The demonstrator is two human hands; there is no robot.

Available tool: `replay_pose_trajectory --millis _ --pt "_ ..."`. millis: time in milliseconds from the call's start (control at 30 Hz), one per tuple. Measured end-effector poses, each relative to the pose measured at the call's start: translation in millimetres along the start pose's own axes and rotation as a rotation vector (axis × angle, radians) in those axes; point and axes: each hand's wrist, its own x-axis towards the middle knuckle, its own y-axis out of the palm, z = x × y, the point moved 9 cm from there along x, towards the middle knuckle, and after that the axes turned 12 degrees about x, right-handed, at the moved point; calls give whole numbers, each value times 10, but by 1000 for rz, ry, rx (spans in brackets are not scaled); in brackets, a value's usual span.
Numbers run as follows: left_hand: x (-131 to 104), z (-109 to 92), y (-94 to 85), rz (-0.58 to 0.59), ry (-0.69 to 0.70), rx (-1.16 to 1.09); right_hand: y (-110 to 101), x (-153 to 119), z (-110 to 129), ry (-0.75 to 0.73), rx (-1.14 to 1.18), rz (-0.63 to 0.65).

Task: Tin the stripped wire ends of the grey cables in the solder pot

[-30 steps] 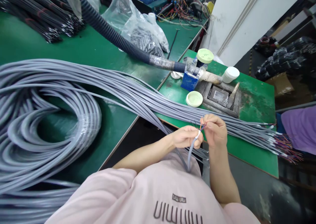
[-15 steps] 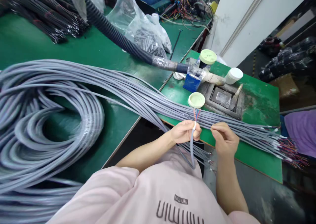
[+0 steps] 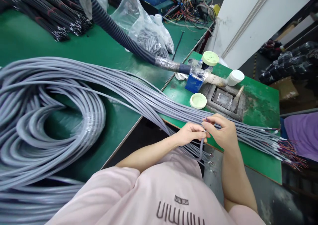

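A single grey cable point(image 3: 201, 149) hangs in a loop from my left hand point(image 3: 190, 132), whose fingers are closed round it near its stripped end. Just to the right, my right hand point(image 3: 222, 129) is closed with thumb and forefinger pinching the thin coloured wires point(image 3: 205, 119) of that end. Both hands nearly touch in front of my chest. Behind them a thick bundle of grey cables point(image 3: 139, 92) runs across the bench to coloured wire ends point(image 3: 291, 152) at the right. My fingers hide most of the held cable end.
A large coil of grey cable point(image 3: 94, 129) lies at left. Beyond my hands are an open pale green lid point(image 3: 198, 101), a soldering pot point(image 3: 222, 98), a white jar point(image 3: 235, 77) and a black flexible hose point(image 3: 119, 31). A person's purple sleeve point(image 3: 301, 135) shows at the right edge.
My right hand has moved left to the cable end and taken hold of its coloured wires. The left hand has shifted slightly right and turned, still holding the cable.
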Motion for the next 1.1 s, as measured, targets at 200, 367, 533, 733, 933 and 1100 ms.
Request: replay_pose_trajectory --millis 200,367,533,733,933,1100 --pt "-38 -52 -27 -14 8 -2 47 11 -315 180 292 -50" --pt "-17 -4 -88 -42 33 -99 62 -76 -653 241 525 -106" --pt "-15 9 -117 -55 7 -242 -61 -151 -529 83 351 -175" --pt "-8 -59 -186 -73 26 -342 -95 -405 -35 -396 -8 -114" --pt "8 -73 -208 -89 16 -423 157 -561 77 -565 -272 77" --pt "8 -151 -184 -65 36 -469 277 -516 56 -600 -336 106"
